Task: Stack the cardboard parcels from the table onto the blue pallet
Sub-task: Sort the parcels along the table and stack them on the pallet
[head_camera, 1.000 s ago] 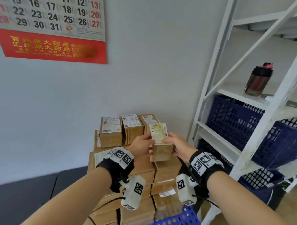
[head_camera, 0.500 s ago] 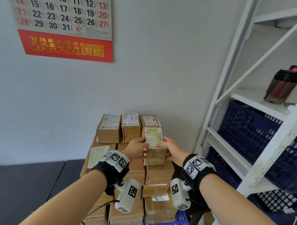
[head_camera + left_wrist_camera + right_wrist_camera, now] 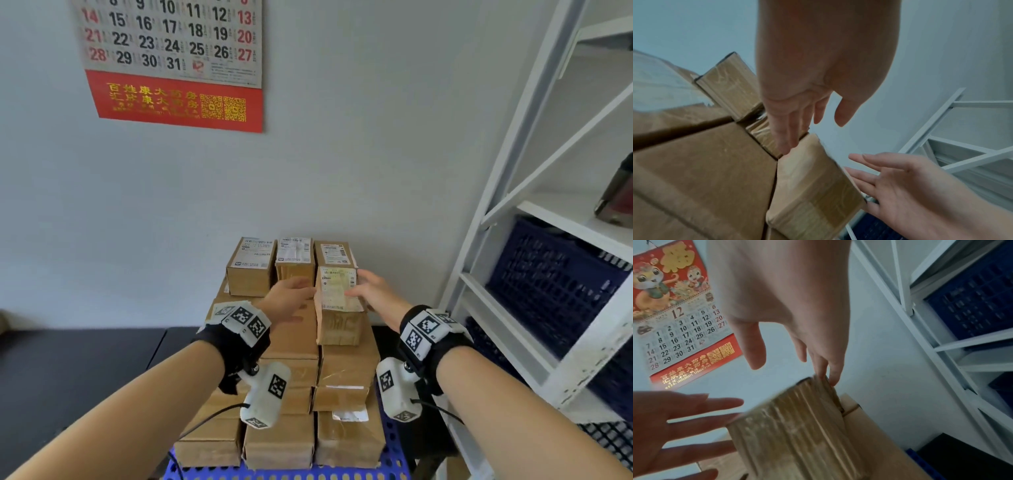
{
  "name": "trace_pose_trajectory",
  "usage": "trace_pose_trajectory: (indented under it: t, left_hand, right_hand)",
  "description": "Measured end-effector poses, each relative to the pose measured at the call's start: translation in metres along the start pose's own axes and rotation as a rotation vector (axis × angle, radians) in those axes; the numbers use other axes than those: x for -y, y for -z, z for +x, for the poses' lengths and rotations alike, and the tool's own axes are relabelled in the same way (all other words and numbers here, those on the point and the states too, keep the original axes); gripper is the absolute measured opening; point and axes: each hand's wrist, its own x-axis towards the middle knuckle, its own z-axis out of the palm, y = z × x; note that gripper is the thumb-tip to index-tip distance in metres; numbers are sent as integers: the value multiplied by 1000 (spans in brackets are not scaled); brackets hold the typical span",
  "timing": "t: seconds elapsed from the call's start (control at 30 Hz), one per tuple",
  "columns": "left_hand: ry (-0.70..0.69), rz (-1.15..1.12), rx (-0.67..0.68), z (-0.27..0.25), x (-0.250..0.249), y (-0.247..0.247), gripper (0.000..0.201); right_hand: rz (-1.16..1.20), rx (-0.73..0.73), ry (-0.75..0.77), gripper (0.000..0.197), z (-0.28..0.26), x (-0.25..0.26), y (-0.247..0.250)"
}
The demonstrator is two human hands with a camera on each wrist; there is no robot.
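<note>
A small cardboard parcel (image 3: 337, 301) with a yellowish label stands on the right front of the top of the parcel stack (image 3: 291, 342), in front of a back row of three labelled parcels (image 3: 294, 257). The stack rests on the blue pallet (image 3: 394, 459). My left hand (image 3: 294, 296) hovers at the parcel's left side, fingers straight and spread. My right hand (image 3: 363, 287) is at its right side, straight fingertips (image 3: 833, 379) touching the parcel's far edge. In both wrist views the parcel (image 3: 813, 186) (image 3: 793, 434) sits between two spread hands, with no fingers curled round it.
A white metal rack (image 3: 513, 171) stands close on the right, holding dark blue crates (image 3: 548, 287) and a bottle (image 3: 616, 195). A calendar (image 3: 171, 61) hangs on the wall behind the stack. A dark surface (image 3: 68, 377) lies to the left.
The small parcel, held between both hands a second ago, has come down onto the stack. Both hands have let go of it and spread their fingers.
</note>
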Motion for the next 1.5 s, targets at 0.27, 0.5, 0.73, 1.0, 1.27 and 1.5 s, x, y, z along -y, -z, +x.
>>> trace_pose_trajectory:
  t: [0.27,0.5,0.73,1.0,1.27,1.5]
  left_hand:
    - [-38,-28,-84,-29,4,76,48]
    - [-8,-54,-178,-64,55,190,42]
    - [107,-93,-236,-104,134,313,41]
    - [240,-88,-391,-140,223,420,42]
    - [368,-128,-479,-123,302,498,42]
    - [489,-142,-529,-79,357,579,41]
  right_hand:
    - [-120,-64,97,60,-13,60,-49]
    - [-164,49,128,63,-18,89,-183]
    - [-195,176,90,63,-13,101,-328]
    - [-161,322,36,64,-2,99,-474]
    - [-167,460,-16,66,47,82,-594]
    - [-155,533,-92,65,122,69,-686]
